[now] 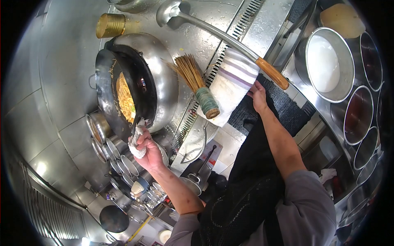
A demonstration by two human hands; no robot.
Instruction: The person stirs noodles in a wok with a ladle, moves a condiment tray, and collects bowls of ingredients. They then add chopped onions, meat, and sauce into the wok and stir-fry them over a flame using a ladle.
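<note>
My left hand (148, 152) is closed around a bunched white cloth (139, 144) at the near edge of a black wok (152, 92). The wok is strongly tilted, and yellowish shredded food (124, 97) shows inside it. My right hand (258, 96) touches the edge of a folded white towel (234, 84) with purple-grey stripes. Its thumb is apart from the fingers, whose tips are partly hidden at the towel; the towel lies flat. A bamboo wok brush (197, 86) rests on the towel. A wooden-handled ladle (217, 32) lies across the counter above my right hand.
An open tin can (111, 26) lies beyond the rounded steel stove ring (166, 78). Along the right stand metal pots, one with white contents (324, 63), another with reddish liquid (358, 117). Several metal bowls (129, 164) cluster lower left. A slotted drain (246, 18) runs along the counter.
</note>
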